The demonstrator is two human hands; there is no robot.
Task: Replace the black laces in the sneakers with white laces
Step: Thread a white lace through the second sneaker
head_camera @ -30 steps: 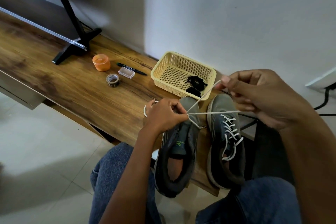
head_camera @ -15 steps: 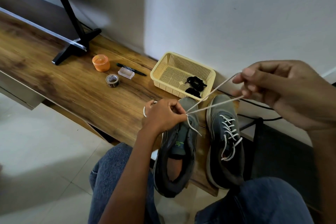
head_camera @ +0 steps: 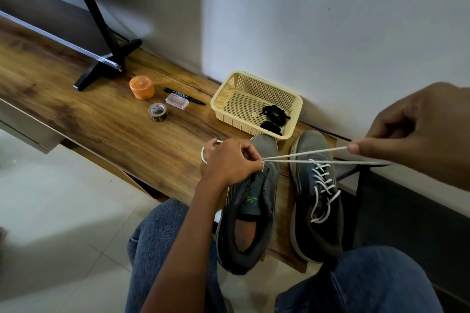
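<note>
Two grey sneakers stand side by side at the near end of the wooden bench (head_camera: 106,129). The right sneaker (head_camera: 315,201) carries white lacing. The left sneaker (head_camera: 251,213) has its tongue open. My left hand (head_camera: 230,160) rests on that shoe's front and pinches the white lace (head_camera: 305,157) there. Two strands of the lace run taut to the right, across the other shoe. My right hand (head_camera: 422,132) pinches them, raised at the right edge. Black laces (head_camera: 274,117) lie bundled in a cream basket (head_camera: 229,99).
Behind the shoes the basket stands against the white wall. Left of it lie a black pen (head_camera: 184,95), a clear small box (head_camera: 176,103), a tape roll (head_camera: 157,111) and an orange pot (head_camera: 141,87). A black stand foot (head_camera: 106,66) sits farther left. My knees are below.
My right hand has drawn the lace strands farther out to the right and lower, so they run nearly level. My left hand has stayed on the left shoe.
</note>
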